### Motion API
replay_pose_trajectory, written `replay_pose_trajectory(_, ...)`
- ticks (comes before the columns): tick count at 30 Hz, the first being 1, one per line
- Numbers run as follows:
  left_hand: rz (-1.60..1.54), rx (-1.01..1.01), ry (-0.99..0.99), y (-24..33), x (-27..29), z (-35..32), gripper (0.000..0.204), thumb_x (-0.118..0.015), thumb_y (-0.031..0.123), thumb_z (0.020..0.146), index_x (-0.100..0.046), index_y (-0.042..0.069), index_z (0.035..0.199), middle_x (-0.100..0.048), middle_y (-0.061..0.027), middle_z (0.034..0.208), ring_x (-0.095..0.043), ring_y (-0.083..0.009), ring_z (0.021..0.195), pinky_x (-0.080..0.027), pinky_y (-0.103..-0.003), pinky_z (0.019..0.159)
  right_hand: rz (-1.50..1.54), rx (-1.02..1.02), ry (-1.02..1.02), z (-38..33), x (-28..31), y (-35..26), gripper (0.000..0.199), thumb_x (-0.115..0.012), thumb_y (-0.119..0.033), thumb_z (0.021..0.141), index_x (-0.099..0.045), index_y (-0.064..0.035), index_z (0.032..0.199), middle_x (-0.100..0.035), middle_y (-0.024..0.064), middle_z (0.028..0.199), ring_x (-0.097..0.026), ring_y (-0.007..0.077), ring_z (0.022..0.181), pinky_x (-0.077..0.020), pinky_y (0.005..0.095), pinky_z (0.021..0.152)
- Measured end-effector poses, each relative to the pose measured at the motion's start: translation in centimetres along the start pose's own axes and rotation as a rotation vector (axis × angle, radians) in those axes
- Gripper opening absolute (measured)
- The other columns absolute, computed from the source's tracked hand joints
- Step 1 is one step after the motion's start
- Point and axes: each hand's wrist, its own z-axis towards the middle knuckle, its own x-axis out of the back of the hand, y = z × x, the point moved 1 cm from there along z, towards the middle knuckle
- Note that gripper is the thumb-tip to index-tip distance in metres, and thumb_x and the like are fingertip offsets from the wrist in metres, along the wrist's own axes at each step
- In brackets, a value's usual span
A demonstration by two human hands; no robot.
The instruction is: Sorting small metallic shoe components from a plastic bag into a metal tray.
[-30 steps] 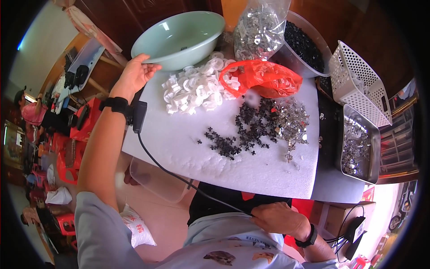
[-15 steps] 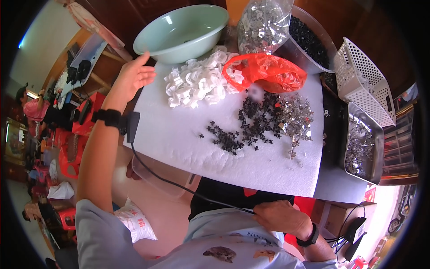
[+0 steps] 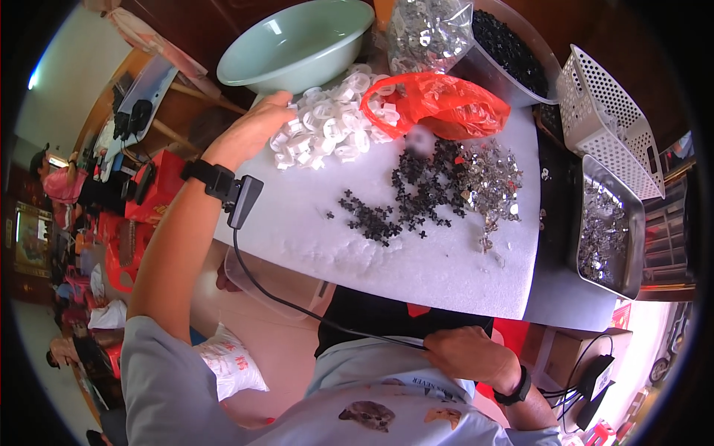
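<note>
At the left edge of a heap of white plastic ring-shaped parts, my left hand lies with its fingers stretched out, cupped against the parts and just below the pale green basin. It grips nothing that I can see. Down at my waist, my right hand is closed where a black cable runs into its fingers. Small black cross-shaped pieces and a pile of shiny metal pieces lie on the white foam board. A red plastic bag sits beside the white parts.
Behind the board stand a clear bag of metal pieces and a tub of black pieces. To the right are a white perforated basket and a metal tray. A cardboard box stands below; people are at far left.
My left hand has come down and to the right, from open air beside the basin to the white parts' edge. My right hand stays at my waist. The view has shifted slightly.
</note>
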Motion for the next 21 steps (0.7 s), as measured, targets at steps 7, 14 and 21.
replay_pose_trajectory(7,-0.225,-0.048,0.04,2.8,-2.7,-3.2,0.059,-0.054,0.012,0.084,-0.034,-0.006,0.137,-0.04,-0.0184,0.136,-0.038,-0.0249,0.125,-0.029,-0.031,0.103,-0.007,-0.003,-0.05,-0.1,-0.2,0.1,0.023,-0.052,-0.021,0.088,-0.06,-0.0003,0.088,-0.063,0.0173,0.085,-0.063,0.0369,0.08,-0.0507,0.0449,0.069)
replay_pose_trajectory(14,-0.13,-0.066,-0.011,3.6,-2.9,-2.8,0.058,-0.053,0.021,0.092,-0.032,-0.001,0.14,-0.037,-0.0163,0.141,-0.034,-0.0234,0.13,-0.027,-0.033,0.108,-0.021,-0.008,-0.039,-0.1,-0.4,0.2,0.023,-0.051,-0.021,0.088,-0.061,-0.0003,0.088,-0.064,0.0173,0.085,-0.064,0.0368,0.08,-0.0513,0.0444,0.07)
replay_pose_trajectory(21,0.278,-0.137,0.011,5.7,-4.2,-1.2,0.06,-0.044,0.04,0.096,-0.034,-0.001,0.139,-0.044,-0.0127,0.136,-0.04,-0.0209,0.126,-0.031,-0.033,0.105,-0.001,-0.003,-0.038,0.2,-0.6,0.0,0.022,-0.051,-0.021,0.088,-0.061,-0.0008,0.088,-0.064,0.0165,0.086,-0.064,0.0363,0.081,-0.0514,0.0444,0.07)
